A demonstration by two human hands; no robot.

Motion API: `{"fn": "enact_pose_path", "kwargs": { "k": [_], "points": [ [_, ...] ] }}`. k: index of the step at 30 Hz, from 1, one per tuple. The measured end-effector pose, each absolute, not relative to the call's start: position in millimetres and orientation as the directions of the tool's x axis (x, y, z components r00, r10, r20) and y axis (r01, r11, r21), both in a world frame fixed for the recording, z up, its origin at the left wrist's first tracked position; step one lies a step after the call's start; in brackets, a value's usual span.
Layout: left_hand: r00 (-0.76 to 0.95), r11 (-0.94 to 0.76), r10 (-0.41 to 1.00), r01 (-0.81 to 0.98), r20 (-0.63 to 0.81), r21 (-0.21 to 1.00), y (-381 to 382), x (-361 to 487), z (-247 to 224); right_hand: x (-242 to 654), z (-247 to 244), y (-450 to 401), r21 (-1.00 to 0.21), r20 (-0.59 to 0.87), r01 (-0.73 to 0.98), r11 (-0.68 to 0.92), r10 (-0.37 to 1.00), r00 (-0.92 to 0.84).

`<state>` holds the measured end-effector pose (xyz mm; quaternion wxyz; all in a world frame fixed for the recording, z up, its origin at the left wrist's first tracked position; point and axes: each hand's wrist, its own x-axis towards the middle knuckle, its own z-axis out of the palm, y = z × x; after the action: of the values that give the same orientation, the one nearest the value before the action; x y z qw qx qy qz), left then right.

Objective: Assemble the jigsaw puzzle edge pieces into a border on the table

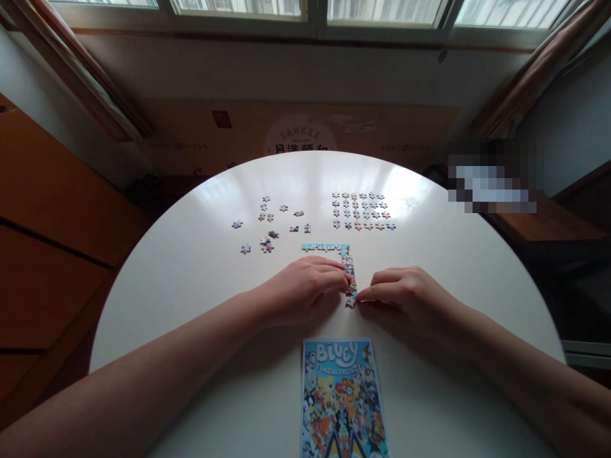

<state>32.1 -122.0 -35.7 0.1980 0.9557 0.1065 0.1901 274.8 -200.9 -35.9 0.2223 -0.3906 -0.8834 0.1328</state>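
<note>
A joined strip of jigsaw pieces (349, 266) forms a corner, with a light-blue top arm running left and a colourful side running down towards me. My left hand (315, 283) reaches in from the left; its fingers stretch out over the side of the strip, tips resting on it, and its thumb is hidden. At the lower end sits a jigsaw piece (351, 303). My right hand (403, 286) is bent, with its index fingertip against this piece's right edge; the thumb is mostly hidden beneath. Below lies a reference picture (341, 394) titled "Bluey Fanzine Project".
Several loose jigsaw pieces (266, 245) lie scattered at the left, a few overlapping. Others stand in neat rows (363, 214) at the back right. The round white table (157, 299) has its curved edge before a wall and window. A brown surface (525, 222) stands beyond at right.
</note>
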Motion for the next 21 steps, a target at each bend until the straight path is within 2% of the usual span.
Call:
{"fn": "enact_pose_path", "kwargs": {
  "k": [15, 21],
  "points": [
    [0.905, -0.890, 0.276, 0.113, 0.324, 0.443, -121.4, 30.8, -37.7, 269.8, -40.5, -203.7, -0.372, 0.328, 0.685, 0.627, 0.779, -0.535],
    [0.908, -0.900, 0.249, 0.089, 0.336, 0.427, -120.2, 30.4, -38.1, 278.8, -35.8, -201.0, -0.427, 0.366, 0.652, 0.627, 0.779, -0.510]
  ]
}}
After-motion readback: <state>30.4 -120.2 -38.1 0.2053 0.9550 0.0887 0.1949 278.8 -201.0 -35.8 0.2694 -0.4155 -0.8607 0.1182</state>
